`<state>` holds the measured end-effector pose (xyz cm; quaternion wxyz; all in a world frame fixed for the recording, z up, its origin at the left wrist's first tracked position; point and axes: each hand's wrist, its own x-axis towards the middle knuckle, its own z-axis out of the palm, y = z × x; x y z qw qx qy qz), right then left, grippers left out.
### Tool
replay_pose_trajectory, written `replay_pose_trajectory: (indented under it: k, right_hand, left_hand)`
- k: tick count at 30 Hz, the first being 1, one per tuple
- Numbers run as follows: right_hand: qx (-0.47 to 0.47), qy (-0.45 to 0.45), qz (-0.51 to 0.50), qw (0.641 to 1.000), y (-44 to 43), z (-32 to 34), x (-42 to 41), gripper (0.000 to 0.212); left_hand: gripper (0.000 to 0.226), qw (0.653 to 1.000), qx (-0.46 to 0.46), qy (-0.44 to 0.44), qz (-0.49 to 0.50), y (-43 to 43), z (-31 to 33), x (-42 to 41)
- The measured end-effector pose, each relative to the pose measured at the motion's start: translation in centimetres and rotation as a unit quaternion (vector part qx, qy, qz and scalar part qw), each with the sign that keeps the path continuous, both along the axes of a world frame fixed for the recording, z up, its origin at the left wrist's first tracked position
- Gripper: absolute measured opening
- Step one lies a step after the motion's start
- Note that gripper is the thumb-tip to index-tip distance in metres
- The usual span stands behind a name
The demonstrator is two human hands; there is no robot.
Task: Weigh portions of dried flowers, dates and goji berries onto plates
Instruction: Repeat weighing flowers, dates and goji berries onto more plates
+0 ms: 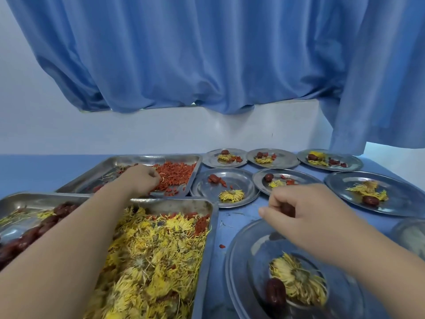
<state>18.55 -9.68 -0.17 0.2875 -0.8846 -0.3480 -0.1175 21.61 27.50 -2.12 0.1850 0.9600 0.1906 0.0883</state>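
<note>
My left hand (140,178) reaches into the far steel tray (119,161), its curled fingers in the red goji berries (177,174). My right hand (305,208) hovers above the near plate (241,272) and pinches a dark red date (288,209). That plate holds a yellow dried flower (299,279) and another date (274,292). The near tray (208,238) is full of yellow dried flowers (149,256). A third tray (13,201) at the left holds dates (27,236).
Several steel plates with small portions stand at the back right, among them one (207,189) with a flower and berries and one (395,196) with a flower and date. A stray berry (222,246) lies on the blue table. A blue curtain (207,54) hangs behind.
</note>
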Motion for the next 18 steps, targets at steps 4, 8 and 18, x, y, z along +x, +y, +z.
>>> replay_pose_trajectory:
  k: [4, 8, 18]
  right_hand:
    - [-0.002, -0.010, -0.004, 1.000, -0.5, 0.2, 0.6, 0.037]
    - [-0.016, -0.020, -0.002, 1.000, -0.5, 0.0, 0.8, 0.036]
    - [-0.014, -0.048, 0.016, 0.999, -0.3, 0.7, 0.8, 0.034]
  left_hand:
    - [0.035, 0.996, 0.013, 0.080, -0.040, -1.8, -1.0, 2.8]
    - [0.042, 0.981, 0.071, 0.177, -0.042, -2.9, -1.7, 4.4]
    - [0.034, 0.957, 0.084, 0.277, -0.014, -3.2, 0.5, 5.2]
